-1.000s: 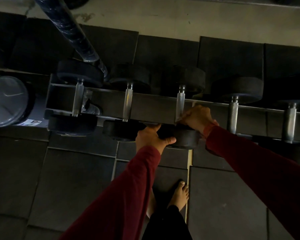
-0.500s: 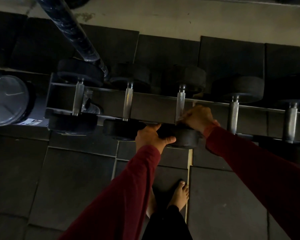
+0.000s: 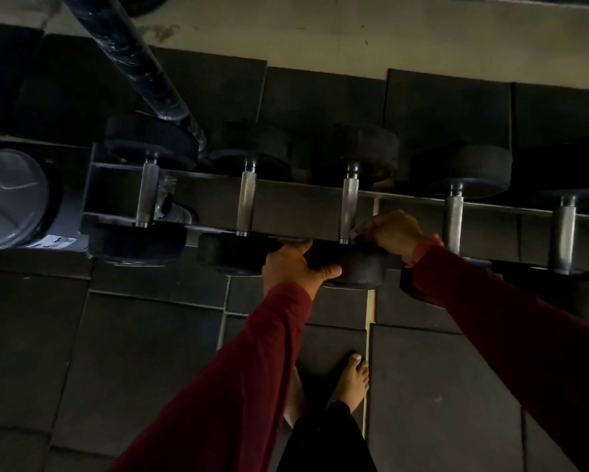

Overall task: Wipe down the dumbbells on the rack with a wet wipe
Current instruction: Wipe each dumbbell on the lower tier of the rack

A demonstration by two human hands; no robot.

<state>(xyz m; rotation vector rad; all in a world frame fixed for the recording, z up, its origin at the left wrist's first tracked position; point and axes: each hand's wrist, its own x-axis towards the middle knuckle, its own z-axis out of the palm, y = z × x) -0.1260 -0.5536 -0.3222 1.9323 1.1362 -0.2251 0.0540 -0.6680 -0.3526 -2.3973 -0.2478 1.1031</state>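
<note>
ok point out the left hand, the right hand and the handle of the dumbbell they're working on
left hand point(image 3: 291, 267): head view, on the back of the hand
right hand point(image 3: 393, 231): head view, on the knuckles
dumbbell handle point(image 3: 350, 206): head view, mid knurled steel grip

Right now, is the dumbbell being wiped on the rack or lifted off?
On the rack: the third dumbbell spans both rails, left hand steadying its near head.

Five dumbbells sit side by side across the rack point(image 3: 296, 206), their near heads close together. Open gaps remain between the knurled handles above the rack rail. The left hand point(image 3: 295, 267) blocks the gap beside the third dumbbell point(image 3: 351, 206); the right hand point(image 3: 393, 231) fills the gap on its other side. A black pole point(image 3: 133, 63) slants over the far-left dumbbell point(image 3: 146, 195) (restricting access from above). The floor mats point(image 3: 133, 352) in front lie open.
</note>
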